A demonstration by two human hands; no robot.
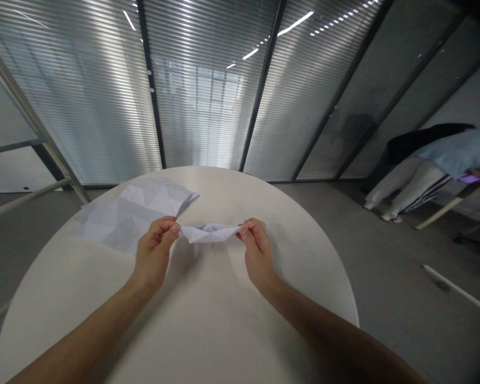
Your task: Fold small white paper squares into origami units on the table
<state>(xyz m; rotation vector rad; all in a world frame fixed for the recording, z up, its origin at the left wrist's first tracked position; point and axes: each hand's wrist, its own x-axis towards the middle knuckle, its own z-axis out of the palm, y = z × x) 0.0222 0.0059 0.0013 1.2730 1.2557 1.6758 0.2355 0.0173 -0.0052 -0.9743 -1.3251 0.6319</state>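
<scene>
A small folded white paper boat [210,233] is stretched between my two hands, just above the round table. My left hand [155,250] pinches its left tip between thumb and fingers. On the other side, my right hand [258,249] grips the right tip in the same way. The boat's middle is slightly opened, with creased, angled sides. Creased white paper sheets [134,210] lie beyond and to the left of my left hand, which covers a part of their near edge.
The white round table [208,330] has its curved edge on both sides of my arms. Window blinds [208,106] stand behind it. A metal frame [56,160] is at the left. Far right, a person [420,165] bends over near a table leg [438,213].
</scene>
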